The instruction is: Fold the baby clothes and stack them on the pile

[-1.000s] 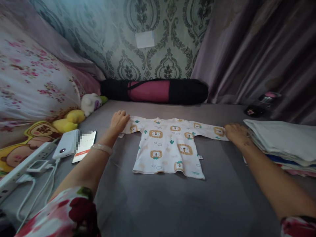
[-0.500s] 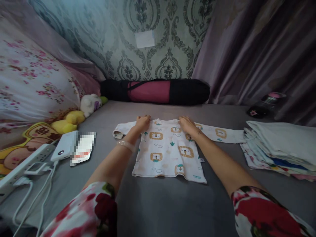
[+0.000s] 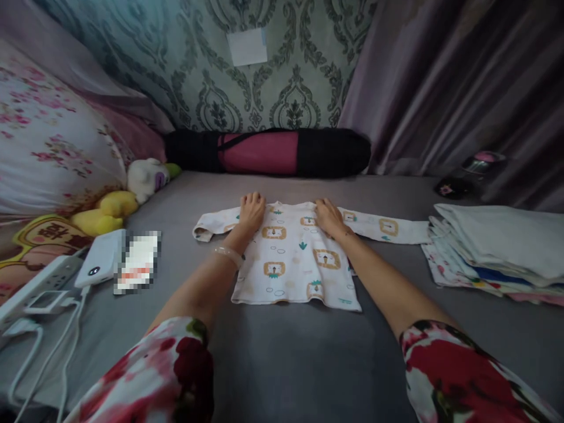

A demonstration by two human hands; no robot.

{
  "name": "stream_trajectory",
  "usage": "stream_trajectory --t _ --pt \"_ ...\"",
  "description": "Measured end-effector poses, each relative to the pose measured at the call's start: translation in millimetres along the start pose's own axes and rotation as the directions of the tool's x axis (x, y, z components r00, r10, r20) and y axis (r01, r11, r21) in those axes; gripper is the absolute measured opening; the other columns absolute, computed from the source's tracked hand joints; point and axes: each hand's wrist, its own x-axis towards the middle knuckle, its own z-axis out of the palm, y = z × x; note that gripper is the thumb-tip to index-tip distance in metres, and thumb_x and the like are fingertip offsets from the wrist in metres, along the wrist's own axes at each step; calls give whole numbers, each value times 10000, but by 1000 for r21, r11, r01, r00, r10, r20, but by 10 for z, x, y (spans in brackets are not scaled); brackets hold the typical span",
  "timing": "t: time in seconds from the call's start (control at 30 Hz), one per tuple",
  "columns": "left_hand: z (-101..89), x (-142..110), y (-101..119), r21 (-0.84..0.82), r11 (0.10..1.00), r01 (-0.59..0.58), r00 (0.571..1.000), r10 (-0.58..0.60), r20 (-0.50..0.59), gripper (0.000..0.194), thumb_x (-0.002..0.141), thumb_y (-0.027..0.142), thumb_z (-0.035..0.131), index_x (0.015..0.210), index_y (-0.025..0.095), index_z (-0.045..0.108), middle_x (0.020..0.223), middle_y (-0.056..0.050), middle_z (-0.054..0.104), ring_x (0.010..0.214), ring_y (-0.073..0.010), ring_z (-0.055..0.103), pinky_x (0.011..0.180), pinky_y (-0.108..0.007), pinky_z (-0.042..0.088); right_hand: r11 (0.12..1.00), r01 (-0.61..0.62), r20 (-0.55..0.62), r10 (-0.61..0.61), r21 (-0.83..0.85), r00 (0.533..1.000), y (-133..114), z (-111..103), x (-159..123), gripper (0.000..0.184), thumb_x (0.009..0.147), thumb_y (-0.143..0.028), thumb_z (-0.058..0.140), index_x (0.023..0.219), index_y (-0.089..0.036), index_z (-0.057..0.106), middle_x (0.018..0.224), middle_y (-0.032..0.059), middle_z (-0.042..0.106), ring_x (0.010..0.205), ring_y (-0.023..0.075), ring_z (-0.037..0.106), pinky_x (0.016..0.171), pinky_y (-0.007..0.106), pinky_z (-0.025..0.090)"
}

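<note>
A small white long-sleeved shirt [image 3: 291,267], printed with lion faces, green leaves and ovals, lies flat with its collar away from me. My left hand [image 3: 252,211] is on its left shoulder, fingers curled down at the cloth. At the right shoulder, beside the collar, my right hand [image 3: 328,218] pinches the fabric. Both sleeves stretch outward; the left cuff is partly turned, and the right one reaches a folded stack. My fingertips are partly hidden behind my knuckles.
Folded clothes [image 3: 497,247] are stacked at right, near a dark bottle [image 3: 453,187]. A black and pink long bag [image 3: 259,153] lies along the wall. At left are plush toys [image 3: 106,212], a power bank [image 3: 100,258], a blurred phone-like object [image 3: 138,262] and a power strip [image 3: 39,291].
The view has shifted slightly, so everything sits a little higher and further left. My left hand looks more upright on the shoulder, and the left sleeve shows more. Both hands stay at the shoulders.
</note>
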Motion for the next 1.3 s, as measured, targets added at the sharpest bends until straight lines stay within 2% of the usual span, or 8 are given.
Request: stream_trajectory --t 0.1,0.2,0.33,0.4,0.6,0.87,1.1,1.3 --pt "-197 -190 14 -54 994 94 995 -95 -20 245 907 243 477 1120 159 565 1246 -186 518 1177 -346 428 985 -477 294 991 40 -68 -32 131 997 84 -208 -182 388 943 -177 390 1314 -169 503 1320 132 527 1150 231 531 927 313 416" --pt "-395 -532 -78 -191 957 220 973 -230 -32 243 903 325 493 1069 168 575 1188 -184 551 1173 -362 448 960 -488 323 976 -29 -121 56 218 991 253 -377 -520 323 939 -228 393 1178 -172 604 1154 109 645 1057 216 594 866 291 440" --pt "-530 -1050 -244 -333 870 365 931 -330 157 268 859 443 524 890 185 592 879 -121 642 943 -315 575 804 -399 423 893 -351 159 317 282 935 483 -401 -1051 352 935 -352 398 925 -154 689 695 49 679 602 159 616 568 238 422" --pt "-547 -1275 -250 -344 846 406 910 -343 231 286 824 479 553 804 195 585 772 -84 639 819 -270 595 718 -339 434 872 -427 254 369 238 894 519 -369 -1287 396 928 -400 406 861 -144 701 609 38 647 516 145 573 494 228 362" --pt "-558 -1731 36 -458 755 469 883 -393 258 260 791 448 607 879 204 585 663 -25 581 708 -221 573 660 -289 399 956 -285 232 262 68 937 242 -447 -1805 443 892 -490 453 684 -177 688 701 74 688 639 166 590 512 242 286" --pt "-647 -1921 126 -595 736 323 946 -240 217 481 796 344 588 1260 226 539 654 27 500 633 -172 480 645 -264 353 975 -221 311 207 9 927 12 -631 -2004 367 847 -474 483 645 -205 629 674 48 654 599 153 556 514 247 266" --pt "-637 -1927 -116 -586 767 262 960 -144 241 371 813 444 548 1053 221 722 558 24 440 565 -156 435 594 -254 334 966 -194 381 117 169 917 340 -573 -1960 417 818 -536 493 613 -191 603 572 -9 569 552 124 501 506 238 264" --pt "-698 -1912 -119 -634 705 318 942 -158 297 391 759 469 598 1009 202 739 539 36 437 532 -125 391 531 -233 285 977 -178 397 118 118 910 322 -611 -1946 402 820 -509 503 583 -194 580 579 -2 570 559 125 509 510 248 259"
